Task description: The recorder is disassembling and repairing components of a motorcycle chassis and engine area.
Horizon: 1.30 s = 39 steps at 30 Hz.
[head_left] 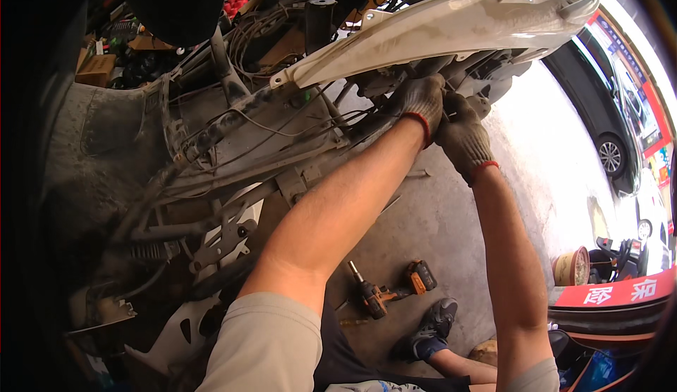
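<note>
Both my hands wear grey-brown knit gloves with red cuffs and reach under a white body panel [451, 25] of a partly stripped scooter [233, 155]. My left hand [422, 104] is curled against dark parts below the panel, its fingertips hidden. Close beside it, my right hand [464, 136] has bent fingers at the same spot, closed around something too dark and small to make out. The long, dusty panel slants up to the right above both gloves. Bare frame tubes and loose cables [282, 132] lie to the left of my hands.
On the concrete floor lies a cordless impact wrench [379, 299] with a long socket, left of my shoe [437, 323]. Coiled hoses [243, 50] and a cardboard box [96, 69] are at the far left. A dark car [589, 103] stands to the right, beyond a round tub [571, 268].
</note>
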Tool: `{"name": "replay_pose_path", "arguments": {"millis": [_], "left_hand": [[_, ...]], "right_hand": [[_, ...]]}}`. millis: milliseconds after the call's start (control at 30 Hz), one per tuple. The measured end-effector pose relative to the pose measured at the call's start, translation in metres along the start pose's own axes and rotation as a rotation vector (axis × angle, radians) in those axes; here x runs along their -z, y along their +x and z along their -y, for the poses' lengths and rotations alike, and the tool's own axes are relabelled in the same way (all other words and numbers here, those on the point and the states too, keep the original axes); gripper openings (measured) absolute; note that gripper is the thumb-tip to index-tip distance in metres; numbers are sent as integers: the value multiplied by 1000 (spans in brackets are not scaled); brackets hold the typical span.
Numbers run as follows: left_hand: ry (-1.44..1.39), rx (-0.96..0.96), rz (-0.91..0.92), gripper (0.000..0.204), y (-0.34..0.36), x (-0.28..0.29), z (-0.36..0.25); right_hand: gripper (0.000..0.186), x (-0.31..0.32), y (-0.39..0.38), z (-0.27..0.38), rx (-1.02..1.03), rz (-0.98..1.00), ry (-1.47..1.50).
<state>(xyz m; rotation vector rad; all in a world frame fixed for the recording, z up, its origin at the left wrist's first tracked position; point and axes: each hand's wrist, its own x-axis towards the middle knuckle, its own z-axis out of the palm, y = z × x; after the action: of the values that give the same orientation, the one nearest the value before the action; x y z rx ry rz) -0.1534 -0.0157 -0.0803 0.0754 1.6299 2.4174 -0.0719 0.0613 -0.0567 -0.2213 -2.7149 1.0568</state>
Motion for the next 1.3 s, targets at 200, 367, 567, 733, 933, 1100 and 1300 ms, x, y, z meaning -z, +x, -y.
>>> {"name": "replay_pose_path", "arguments": {"millis": [200, 367, 567, 733, 933, 1100, 1300], "left_hand": [[181, 31, -150, 27, 8, -4, 3], [-97, 109, -34, 31, -14, 3, -4], [-195, 138, -16, 28, -25, 12, -2], [-234, 151, -30, 26, -16, 16, 4], [-184, 192, -24, 26, -14, 17, 6], [-39, 129, -101, 25, -6, 12, 13], [123, 92, -179, 20, 18, 11, 31]], "right_hand": [[58, -1, 2, 0, -19, 32, -69], [43, 6, 1, 15, 57, 157, -535], [46, 5, -9, 27, 2, 158, -567], [48, 0, -16, 32, 13, 123, -520], [42, 0, -9, 29, -10, 164, -507], [41, -3, -1, 21, -70, 212, -423], [45, -5, -2, 15, -63, 159, -451]]}}
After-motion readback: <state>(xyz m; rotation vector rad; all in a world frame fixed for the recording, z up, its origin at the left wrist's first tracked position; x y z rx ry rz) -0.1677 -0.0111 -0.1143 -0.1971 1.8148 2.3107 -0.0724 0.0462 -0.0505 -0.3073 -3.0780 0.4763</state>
